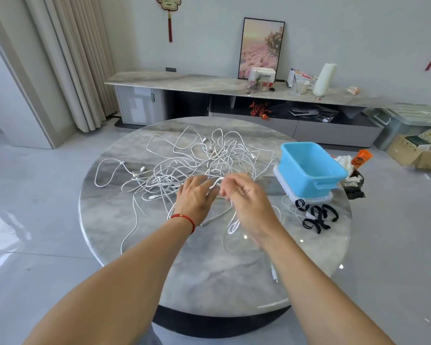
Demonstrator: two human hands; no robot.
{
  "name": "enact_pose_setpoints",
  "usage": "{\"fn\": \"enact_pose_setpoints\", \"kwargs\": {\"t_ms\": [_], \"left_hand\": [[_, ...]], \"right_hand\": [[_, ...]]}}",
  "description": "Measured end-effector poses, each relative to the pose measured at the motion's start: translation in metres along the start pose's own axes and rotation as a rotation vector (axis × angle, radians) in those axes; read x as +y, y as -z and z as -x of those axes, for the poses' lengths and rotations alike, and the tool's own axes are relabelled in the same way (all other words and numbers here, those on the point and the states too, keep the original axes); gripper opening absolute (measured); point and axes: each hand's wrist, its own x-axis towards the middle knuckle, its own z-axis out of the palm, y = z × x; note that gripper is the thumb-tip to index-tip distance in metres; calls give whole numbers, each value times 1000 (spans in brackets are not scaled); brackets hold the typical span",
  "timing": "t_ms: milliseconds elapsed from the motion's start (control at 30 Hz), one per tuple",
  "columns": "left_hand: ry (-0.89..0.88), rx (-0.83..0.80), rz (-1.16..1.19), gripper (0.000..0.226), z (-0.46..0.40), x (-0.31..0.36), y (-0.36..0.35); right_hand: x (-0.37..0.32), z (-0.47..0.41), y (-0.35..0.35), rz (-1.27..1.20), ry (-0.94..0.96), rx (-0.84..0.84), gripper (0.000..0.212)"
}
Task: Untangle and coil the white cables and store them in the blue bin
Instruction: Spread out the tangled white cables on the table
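A tangle of white cables (184,165) sprawls over the middle of the round marble table (209,270). My left hand (193,197), with a red string at the wrist, lies over the near edge of the tangle with its fingers spread and loosely bent. My right hand (246,197) pinches a white cable end between thumb and fingers, and a loop of that cable (233,226) hangs below it onto the table. The blue bin (311,168) stands at the table's right side on a clear lid and holds nothing visible.
Several black strap ties (316,216) lie in front of the bin. Crumpled tissue and an orange packet (361,158) sit behind the bin at the table's edge. A long low cabinet (209,83) runs along the far wall. Boxes (418,150) stand on the floor at right.
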Motion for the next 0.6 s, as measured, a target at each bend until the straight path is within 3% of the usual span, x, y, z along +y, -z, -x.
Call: {"fn": "enact_pose_setpoints", "kwargs": {"t_ms": [100, 200, 300, 367, 433, 500, 600], "left_hand": [[-18, 15, -15, 25, 0, 1, -1], [-12, 3, -77, 20, -1, -2, 0], [-30, -32, -219, 21, -1, -2, -2], [-45, -52, -285, 23, -1, 1, -4], [-47, -75, -332, 27, 1, 2, -8], [-47, -124, -386, 36, 2, 2, -12], [-15, -164, -422, 42, -1, -1, -14]], "right_hand": [[3, -3, 1, -320, -30, 26, 36], [0, -4, -1, -456, -220, 178, 37], [12, -6, 0, -259, -477, 283, 33], [26, -7, -2, -35, -575, 231, 23], [38, -4, -7, 151, -595, 101, 15], [43, -1, -14, 231, -587, -63, 24], [29, -7, -15, 290, -501, -105, 30]]}}
